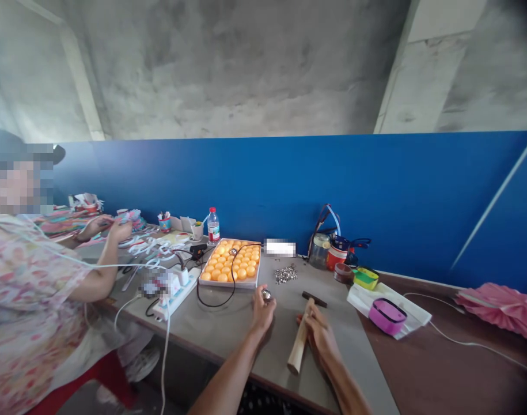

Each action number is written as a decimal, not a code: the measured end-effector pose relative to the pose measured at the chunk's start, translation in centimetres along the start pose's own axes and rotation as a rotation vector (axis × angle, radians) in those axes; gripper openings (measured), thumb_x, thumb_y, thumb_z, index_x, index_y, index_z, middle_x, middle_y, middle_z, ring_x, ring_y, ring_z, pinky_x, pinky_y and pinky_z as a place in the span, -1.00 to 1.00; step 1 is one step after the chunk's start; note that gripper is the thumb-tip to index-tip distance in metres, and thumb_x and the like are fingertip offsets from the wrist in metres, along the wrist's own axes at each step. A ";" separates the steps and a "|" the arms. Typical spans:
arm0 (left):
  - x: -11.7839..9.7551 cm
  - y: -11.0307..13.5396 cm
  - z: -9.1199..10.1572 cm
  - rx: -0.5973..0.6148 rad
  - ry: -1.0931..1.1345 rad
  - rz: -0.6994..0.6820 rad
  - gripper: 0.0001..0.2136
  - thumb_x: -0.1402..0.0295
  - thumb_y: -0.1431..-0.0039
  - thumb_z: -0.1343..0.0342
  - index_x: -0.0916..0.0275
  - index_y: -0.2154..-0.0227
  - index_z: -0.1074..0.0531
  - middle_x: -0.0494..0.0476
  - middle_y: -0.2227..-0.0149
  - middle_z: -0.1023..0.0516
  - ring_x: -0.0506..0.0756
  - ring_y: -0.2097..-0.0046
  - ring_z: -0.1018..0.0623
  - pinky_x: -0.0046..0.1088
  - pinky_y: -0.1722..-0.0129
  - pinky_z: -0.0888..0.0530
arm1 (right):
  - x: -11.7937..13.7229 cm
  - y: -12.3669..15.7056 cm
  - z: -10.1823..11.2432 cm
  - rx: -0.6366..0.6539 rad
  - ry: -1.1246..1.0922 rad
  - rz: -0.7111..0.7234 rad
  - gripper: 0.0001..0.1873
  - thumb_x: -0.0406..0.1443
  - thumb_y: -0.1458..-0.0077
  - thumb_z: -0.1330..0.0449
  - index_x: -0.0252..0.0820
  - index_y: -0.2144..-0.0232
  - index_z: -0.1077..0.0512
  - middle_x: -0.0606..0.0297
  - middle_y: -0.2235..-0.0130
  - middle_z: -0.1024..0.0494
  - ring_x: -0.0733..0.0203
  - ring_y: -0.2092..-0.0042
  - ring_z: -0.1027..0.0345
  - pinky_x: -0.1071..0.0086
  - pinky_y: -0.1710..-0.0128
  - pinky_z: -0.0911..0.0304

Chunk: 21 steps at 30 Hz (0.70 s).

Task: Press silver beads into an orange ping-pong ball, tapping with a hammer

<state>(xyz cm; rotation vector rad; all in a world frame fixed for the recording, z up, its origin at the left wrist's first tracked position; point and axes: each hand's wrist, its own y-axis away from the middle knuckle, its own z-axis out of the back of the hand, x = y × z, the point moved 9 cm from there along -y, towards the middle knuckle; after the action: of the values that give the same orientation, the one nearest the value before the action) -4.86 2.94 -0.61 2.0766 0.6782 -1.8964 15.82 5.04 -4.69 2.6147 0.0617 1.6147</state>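
My left hand (262, 311) is closed around a small shiny silver round object (266, 296), whose exact kind I cannot make out. In my right hand (322, 332) is a hammer (298, 350), gripped by its pale wooden handle near the dark metal head, which points away from me. Beyond both hands lies a loose pile of small shiny metal pieces (285, 274) on the grey tabletop. To the left of the pile stands a shallow white tray (228, 284) filled with orange balls (222, 277). One silver piece (233, 252) rests among the balls.
A black cable (211, 304) loops over the tray. Left of it are a power strip (177, 298) and a bottle (213, 226). A jar (319, 252), a tape roll (343, 272) and a purple container (387, 316) sit right. Another person (34, 288) works at far left.
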 end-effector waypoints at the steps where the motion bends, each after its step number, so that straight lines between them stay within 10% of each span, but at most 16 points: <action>1: -0.1 0.0 0.2 -0.029 0.017 -0.002 -0.56 0.41 0.19 -0.22 0.19 0.16 -0.30 0.07 0.28 -0.42 0.02 0.29 -0.46 -0.47 0.26 -0.37 | 0.2 -0.3 0.1 0.007 0.103 0.065 -0.55 -0.22 0.31 -0.32 -0.16 0.26 -0.43 0.33 0.39 -0.56 0.11 0.32 -0.47 0.30 0.31 -0.37; 6: 0.5 -0.2 -1.0 0.057 0.204 0.103 -0.60 0.30 0.13 -0.21 0.20 0.18 -0.27 -0.03 0.46 -0.37 0.00 0.48 -0.44 -0.49 0.46 -0.35 | 2.5 -1.9 -0.8 0.004 0.781 0.356 -0.75 -0.19 0.16 -0.19 -0.13 0.35 -0.46 0.11 0.26 -0.55 -0.03 0.14 -0.43 0.17 0.17 -0.30; 12: -0.8 -0.7 -0.5 0.034 0.140 0.120 -0.62 0.18 0.14 -0.23 0.24 0.28 -0.29 -0.01 0.45 -0.39 -0.04 0.50 -0.42 -0.52 0.50 -0.31 | 4.0 -4.1 -3.3 0.062 1.301 0.366 -0.68 -0.30 0.06 -0.08 -0.26 0.21 -0.43 0.02 0.26 -0.51 0.08 0.27 -0.43 0.29 0.25 -0.24; 21: -6.4 -6.0 -1.0 0.097 -0.120 -0.045 -0.64 0.41 0.14 -0.23 0.24 0.20 -0.33 0.03 0.42 -0.40 0.00 0.41 -0.40 -0.50 0.37 -0.31 | 5.0 -2.6 -8.3 0.234 1.070 0.682 -0.73 -0.33 -0.09 0.03 -0.24 0.19 -0.39 0.14 0.23 -0.44 0.14 0.20 -0.33 0.26 0.15 -0.21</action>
<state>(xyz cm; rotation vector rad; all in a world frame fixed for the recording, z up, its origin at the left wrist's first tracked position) -7.27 7.46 6.60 1.9995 0.6220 -2.0981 10.58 8.29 3.25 1.5996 -0.6742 3.1898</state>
